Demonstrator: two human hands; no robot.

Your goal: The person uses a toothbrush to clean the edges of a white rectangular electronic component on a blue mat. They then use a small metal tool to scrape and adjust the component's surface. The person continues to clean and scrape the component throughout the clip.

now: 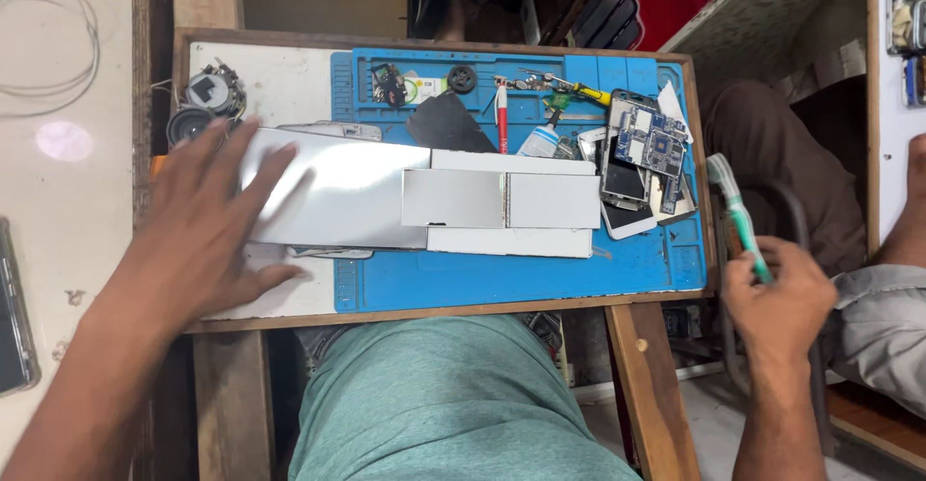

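Left hand (207,235) flat, fingers spread wide, pressing the silver panel (333,196) on the worktop (289,85). Right hand (776,302) off its right edge, gripping a green toothbrush (738,211).

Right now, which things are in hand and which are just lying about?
In hand:
- left hand flat on the white sheet
- right hand gripping the green toothbrush

Lying about:
- circuit board
- yellow-handled screwdriver
- small speaker
- blue mat
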